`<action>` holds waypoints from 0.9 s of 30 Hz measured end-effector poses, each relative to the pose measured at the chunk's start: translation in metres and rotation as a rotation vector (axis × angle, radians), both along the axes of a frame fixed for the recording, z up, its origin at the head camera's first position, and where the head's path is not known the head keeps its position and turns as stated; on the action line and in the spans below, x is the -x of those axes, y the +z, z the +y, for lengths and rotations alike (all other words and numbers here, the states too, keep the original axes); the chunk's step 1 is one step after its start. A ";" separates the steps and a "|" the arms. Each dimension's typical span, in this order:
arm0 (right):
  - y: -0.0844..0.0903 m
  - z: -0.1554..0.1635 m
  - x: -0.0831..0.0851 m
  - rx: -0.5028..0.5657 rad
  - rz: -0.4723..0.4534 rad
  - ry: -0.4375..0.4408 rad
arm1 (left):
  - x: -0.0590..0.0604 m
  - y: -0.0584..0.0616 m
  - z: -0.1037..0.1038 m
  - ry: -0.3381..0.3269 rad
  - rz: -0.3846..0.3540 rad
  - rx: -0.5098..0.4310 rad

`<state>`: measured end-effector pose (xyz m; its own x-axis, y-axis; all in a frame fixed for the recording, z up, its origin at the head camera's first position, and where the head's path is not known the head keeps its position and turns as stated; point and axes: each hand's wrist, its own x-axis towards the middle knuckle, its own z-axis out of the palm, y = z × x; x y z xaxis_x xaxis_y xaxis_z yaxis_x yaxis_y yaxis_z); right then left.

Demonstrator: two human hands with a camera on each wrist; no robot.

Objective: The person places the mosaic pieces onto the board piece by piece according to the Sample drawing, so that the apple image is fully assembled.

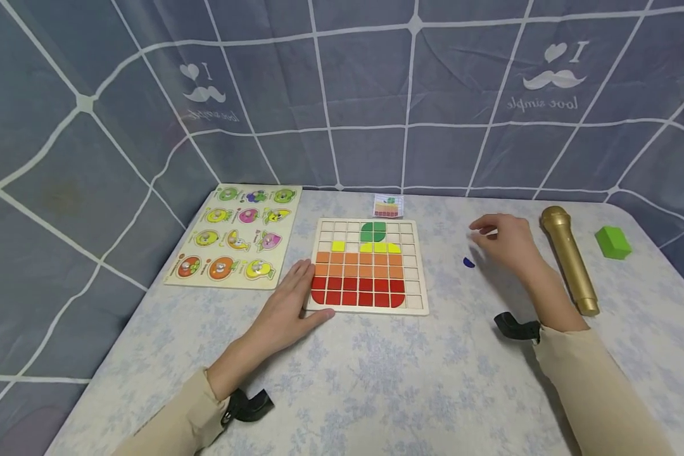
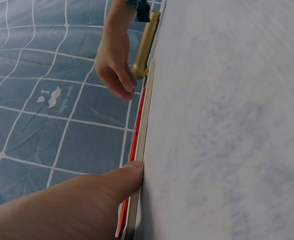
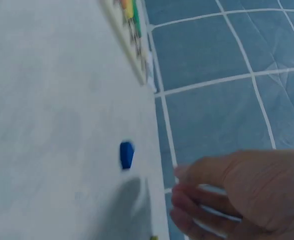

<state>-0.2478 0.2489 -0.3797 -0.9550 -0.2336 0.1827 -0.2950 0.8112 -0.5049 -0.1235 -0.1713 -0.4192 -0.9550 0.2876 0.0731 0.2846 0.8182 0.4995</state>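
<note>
A square wooden grid board (image 1: 416, 272) holds rows of red, orange and yellow tiles with a green leaf shape (image 1: 373, 232) above them. My left hand (image 1: 287, 310) rests at its near left corner, fingers along the left edge and thumb on the front edge. A small dark blue piece (image 1: 468, 262) with a curved side lies on the table right of the board; the right wrist view shows this blue piece (image 3: 126, 154) slightly blurred. Above and beyond it hovers my right hand (image 1: 507, 244), fingers loosely bent, thumb apart from the index finger, nothing visible between them.
A fruit puzzle board (image 1: 236, 237) lies at the left. Behind the grid board is a small pattern card (image 1: 388, 206). To the right are a gold microphone (image 1: 570, 259) and a green block (image 1: 613, 242). A grey checked curtain (image 1: 365, 95) hangs behind the table.
</note>
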 end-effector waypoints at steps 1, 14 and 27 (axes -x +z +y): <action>-0.001 0.004 -0.001 -0.010 0.009 -0.024 | 0.000 0.000 0.000 0.000 0.000 -0.001; -0.004 0.035 -0.009 -0.108 -0.102 -0.208 | 0.000 0.000 0.000 -0.004 0.011 0.001; -0.008 0.037 -0.009 -0.059 -0.067 -0.268 | 0.002 0.000 0.000 -0.009 0.015 0.004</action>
